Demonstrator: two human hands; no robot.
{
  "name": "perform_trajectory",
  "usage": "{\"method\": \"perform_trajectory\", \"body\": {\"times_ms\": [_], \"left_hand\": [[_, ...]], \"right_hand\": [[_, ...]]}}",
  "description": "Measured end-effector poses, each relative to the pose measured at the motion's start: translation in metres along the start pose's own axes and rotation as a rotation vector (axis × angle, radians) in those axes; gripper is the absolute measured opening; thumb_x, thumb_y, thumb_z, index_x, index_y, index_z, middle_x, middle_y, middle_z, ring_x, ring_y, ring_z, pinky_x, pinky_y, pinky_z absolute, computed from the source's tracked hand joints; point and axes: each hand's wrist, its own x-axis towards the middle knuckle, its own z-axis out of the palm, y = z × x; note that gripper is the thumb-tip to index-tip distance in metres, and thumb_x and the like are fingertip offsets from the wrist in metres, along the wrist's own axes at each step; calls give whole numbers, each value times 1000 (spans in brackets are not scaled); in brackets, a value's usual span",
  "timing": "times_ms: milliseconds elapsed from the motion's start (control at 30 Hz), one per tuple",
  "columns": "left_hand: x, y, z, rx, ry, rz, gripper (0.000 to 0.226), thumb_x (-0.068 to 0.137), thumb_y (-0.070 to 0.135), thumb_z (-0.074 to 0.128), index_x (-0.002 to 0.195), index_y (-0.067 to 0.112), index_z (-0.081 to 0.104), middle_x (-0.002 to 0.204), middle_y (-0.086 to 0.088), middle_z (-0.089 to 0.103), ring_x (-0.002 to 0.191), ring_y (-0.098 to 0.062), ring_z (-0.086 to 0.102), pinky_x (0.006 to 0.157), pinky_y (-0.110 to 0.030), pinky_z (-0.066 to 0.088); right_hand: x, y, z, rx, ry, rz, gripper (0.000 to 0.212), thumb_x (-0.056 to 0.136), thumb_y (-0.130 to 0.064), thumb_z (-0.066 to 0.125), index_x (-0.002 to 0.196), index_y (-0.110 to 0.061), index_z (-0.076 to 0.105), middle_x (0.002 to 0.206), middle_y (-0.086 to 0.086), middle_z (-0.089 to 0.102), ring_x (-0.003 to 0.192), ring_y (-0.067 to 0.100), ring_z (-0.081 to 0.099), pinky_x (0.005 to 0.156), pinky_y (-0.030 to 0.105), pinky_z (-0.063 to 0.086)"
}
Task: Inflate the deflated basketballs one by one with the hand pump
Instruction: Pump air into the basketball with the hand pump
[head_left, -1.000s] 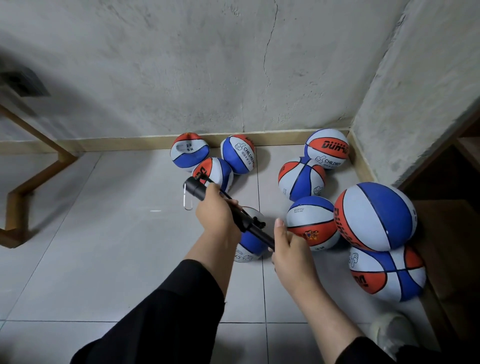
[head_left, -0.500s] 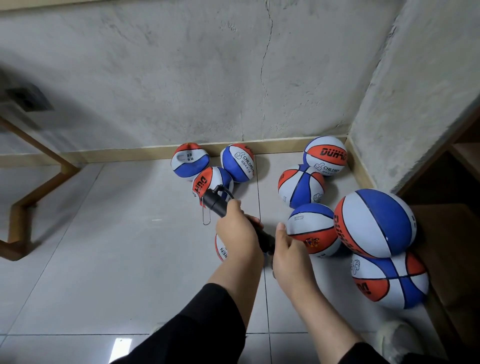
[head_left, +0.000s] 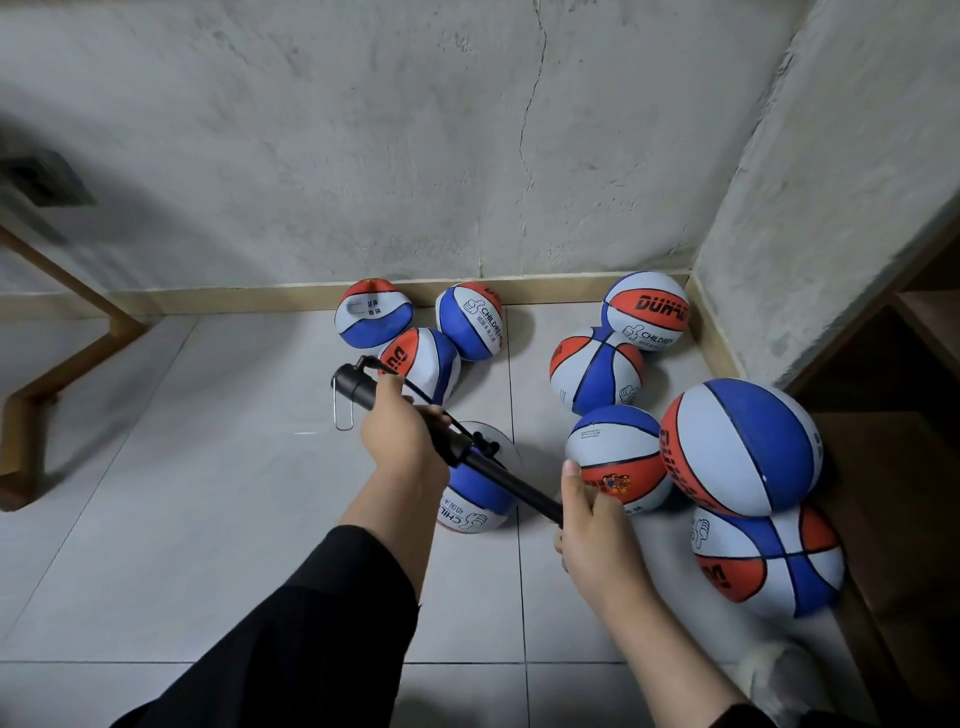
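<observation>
A black hand pump (head_left: 358, 387) slants from upper left to lower right over the floor. My left hand (head_left: 402, 434) grips its barrel. My right hand (head_left: 589, 512) grips the handle at the lower end, with the thin rod (head_left: 511, 480) drawn out between the hands. A thin hose runs from the pump's top end toward a partly flat blue, white and red basketball (head_left: 475, 499) lying under the pump; where the hose ends is hidden. A round, full basketball (head_left: 743, 447) sits at the right.
Several more red, white and blue balls lie by the wall: three at the back (head_left: 470, 319), others near the corner (head_left: 647, 309) and one (head_left: 769, 561) beside a dark wooden shelf (head_left: 914, 467). A wooden frame (head_left: 62, 358) stands at the left. Grey tiled floor (head_left: 182, 493) spreads left.
The pump rod, pushed in half a second ago with my hands close together, is now drawn out again; my left hand moved up and left, away from my right.
</observation>
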Motion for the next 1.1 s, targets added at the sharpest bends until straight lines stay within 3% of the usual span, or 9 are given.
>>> {"method": "perform_trajectory", "body": {"times_ms": [300, 433, 567, 633, 767, 867, 933, 1033, 1100], "left_hand": [[-38, -39, 16, 97, -82, 13, 31, 90, 32, 57, 66, 15, 49, 52, -7, 54, 48, -25, 50, 55, -31, 47], [-46, -54, 16, 136, -106, 6, 30, 91, 32, 56, 69, 11, 51, 55, -11, 57, 50, -26, 52, 61, -39, 50], [-33, -46, 15, 194, -150, -1, 31, 94, 33, 58, 73, 11, 51, 53, -8, 56, 45, -22, 51, 52, -27, 47], [-17, -36, 13, 203, -162, 5, 28, 96, 33, 59, 84, 9, 54, 53, -8, 58, 47, -22, 54, 51, -26, 46], [16, -22, 7, 300, -224, -28, 31, 99, 34, 58, 116, 7, 57, 66, -7, 67, 57, -23, 64, 66, -35, 57], [32, -17, 7, 353, -267, -54, 33, 101, 35, 57, 121, 10, 56, 89, -11, 70, 75, -25, 69, 89, -49, 59], [37, -16, 12, 396, -301, -47, 31, 102, 38, 58, 119, 12, 58, 95, -11, 71, 84, -26, 70, 91, -48, 57], [41, -20, 21, 484, -371, -28, 38, 101, 48, 61, 116, 14, 62, 102, -10, 73, 96, -24, 70, 100, -50, 55], [42, -22, 29, 548, -419, -32, 40, 99, 56, 60, 106, 17, 63, 109, -10, 73, 107, -27, 69, 105, -52, 52]], "right_hand": [[4, -14, 7, 32, -39, 84, 64, 106, -55, 34, 64, -8, 45, 51, 7, 50, 52, 26, 48, 56, 34, 39], [4, -19, 12, 41, -60, 98, 66, 105, -57, 31, 72, -6, 55, 60, 9, 59, 54, 26, 55, 52, 28, 42], [4, -22, 17, 71, -149, 131, 67, 104, -59, 36, 84, -1, 63, 60, 9, 60, 52, 24, 56, 50, 29, 42], [7, -24, 19, 151, -242, 132, 55, 104, -56, 42, 95, -6, 65, 68, 9, 63, 56, 21, 60, 50, 30, 45], [13, -14, 12, 171, -297, 127, 32, 102, -54, 50, 105, -27, 67, 95, -1, 77, 90, 21, 73, 65, 35, 55], [23, -14, 4, 71, -207, 25, 28, 101, -46, 57, 115, -24, 65, 106, -10, 72, 102, 7, 68, 76, 17, 50], [35, -24, 1, -40, -244, -64, 37, 100, -41, 62, 131, -23, 58, 114, -10, 68, 104, -2, 62, 76, 8, 44], [57, -41, 3, -242, -392, -123, 54, 96, -40, 69, 145, -26, 50, 131, -8, 63, 115, 9, 61, 96, 24, 48], [72, -53, 4, -460, -444, -190, 55, 91, -42, 73, 141, -31, 52, 130, -9, 65, 116, 12, 62, 101, 36, 51]]}}
